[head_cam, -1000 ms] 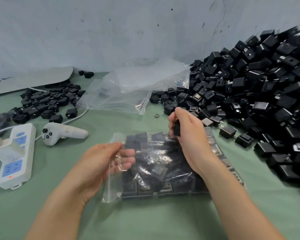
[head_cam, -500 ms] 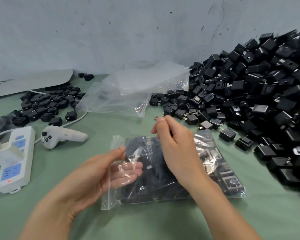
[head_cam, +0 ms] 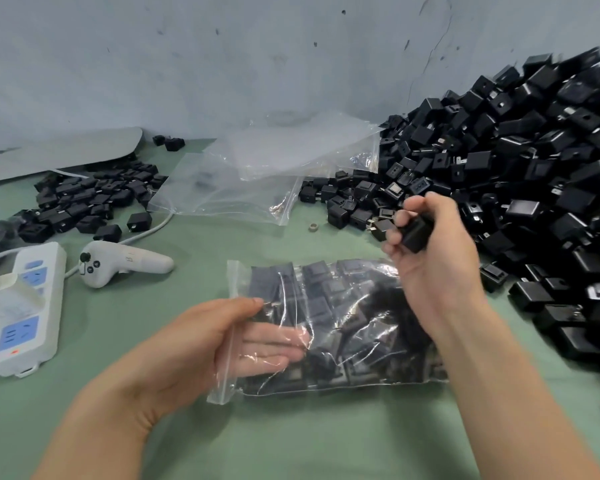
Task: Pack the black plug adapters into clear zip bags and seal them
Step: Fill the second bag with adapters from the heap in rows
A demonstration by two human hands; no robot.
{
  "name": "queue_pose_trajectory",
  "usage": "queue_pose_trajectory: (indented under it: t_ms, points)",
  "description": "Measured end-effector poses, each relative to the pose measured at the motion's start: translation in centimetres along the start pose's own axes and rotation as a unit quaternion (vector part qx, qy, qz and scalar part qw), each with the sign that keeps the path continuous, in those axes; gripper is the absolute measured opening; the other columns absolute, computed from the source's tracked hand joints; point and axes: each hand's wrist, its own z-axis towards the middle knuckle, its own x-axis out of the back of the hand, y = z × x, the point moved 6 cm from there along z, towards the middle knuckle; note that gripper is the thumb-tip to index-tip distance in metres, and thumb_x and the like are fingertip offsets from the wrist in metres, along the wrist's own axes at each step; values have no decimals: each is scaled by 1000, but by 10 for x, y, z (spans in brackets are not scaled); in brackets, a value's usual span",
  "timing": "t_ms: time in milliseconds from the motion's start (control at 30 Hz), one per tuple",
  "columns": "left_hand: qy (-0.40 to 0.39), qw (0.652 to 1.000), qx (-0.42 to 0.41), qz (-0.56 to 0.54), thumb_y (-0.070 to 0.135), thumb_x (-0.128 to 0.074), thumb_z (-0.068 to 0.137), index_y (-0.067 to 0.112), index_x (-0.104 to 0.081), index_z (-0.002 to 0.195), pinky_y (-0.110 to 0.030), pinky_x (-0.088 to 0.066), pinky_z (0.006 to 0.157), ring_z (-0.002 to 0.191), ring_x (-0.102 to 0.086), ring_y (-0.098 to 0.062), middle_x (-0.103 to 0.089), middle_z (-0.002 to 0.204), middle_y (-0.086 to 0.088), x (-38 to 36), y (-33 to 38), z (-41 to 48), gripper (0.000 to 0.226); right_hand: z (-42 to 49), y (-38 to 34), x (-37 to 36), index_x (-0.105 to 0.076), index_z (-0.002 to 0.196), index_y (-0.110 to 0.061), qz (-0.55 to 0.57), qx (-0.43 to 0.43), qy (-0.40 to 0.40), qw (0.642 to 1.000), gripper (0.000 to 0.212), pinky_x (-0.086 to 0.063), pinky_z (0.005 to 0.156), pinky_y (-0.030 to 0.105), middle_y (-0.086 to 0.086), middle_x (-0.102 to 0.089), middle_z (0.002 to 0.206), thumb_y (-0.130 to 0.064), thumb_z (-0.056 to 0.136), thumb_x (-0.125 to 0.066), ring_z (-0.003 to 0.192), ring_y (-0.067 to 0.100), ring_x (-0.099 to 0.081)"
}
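Right hand [head_cam: 437, 265] gripping adapter [head_cam: 413, 233], left hand [head_cam: 201, 344] pinching zip bag [head_cam: 343, 327], controller [head_cam: 129, 263] marking unreadable

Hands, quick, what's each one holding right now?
Left hand: pinches the zip bag at its open mouth.
Right hand: grips one black plug adapter.
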Motion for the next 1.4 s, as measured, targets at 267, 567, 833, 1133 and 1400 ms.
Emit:
queue_pose_trajectory:
  t_ms: [267, 567, 833, 1133, 1400]
  points:
    - [-13, 1000, 20, 20, 19, -43, 105, 1, -39, 122, -38, -62, 75, 102, -70, -44, -68, 110, -34, -15, -8, 7, 25, 1, 6, 7, -61, 77, -16, -23, -14, 38, 999, 28, -43, 49, 23, -3, -56, 61, -24, 100, -48, 50, 12, -47]
    - [2, 1000, 6, 31, 19, -40, 105, 0, -39, 121, -35, -62, 66, 92, -72, -42, -69, 108, -34, -18, -5, 0, 25, -18, 26, -24, -64, 84, -12, -92, -56, -68, 992, 15, -43, 50, 26, 0, -57, 68, -15, 94, -53, 55, 12, -50]
    - [143, 984, -76, 75, 21, -55, 99, -1, -64, 105, -30, -60, 53, 68, -73, -30, -75, 93, -20, 10, 10, 1, 24, -30, 50, -41, -58, 111, -5, -127, -108, -160, 973, 16, -58, 92, 32, 12, -54, 105, -3, 98, -48, 103, 24, -68]
    - [287, 934, -119, 174, 30, -63, 95, 12, -66, 81, -23, -53, 48, 47, -59, -12, -64, 64, -1, 57, 17, -8, 23, -34, 46, -48, -69, 111, -20, -217, -25, -224, 950, 19, -60, 78, 27, 3, -73, 99, -28, 95, -67, 93, 13, -74]
    - [251, 917, -287, 115, 45, -60, 93, 17, -74, 87, -23, -49, 43, 55, -62, -15, -67, 72, -4, 21, 43, -27, 31, -45, 35, -63, -71, 105, -40, -277, 70, -282, 916, 24, -51, 80, 16, -10, -73, 107, -40, 81, -76, 96, -1, -67]
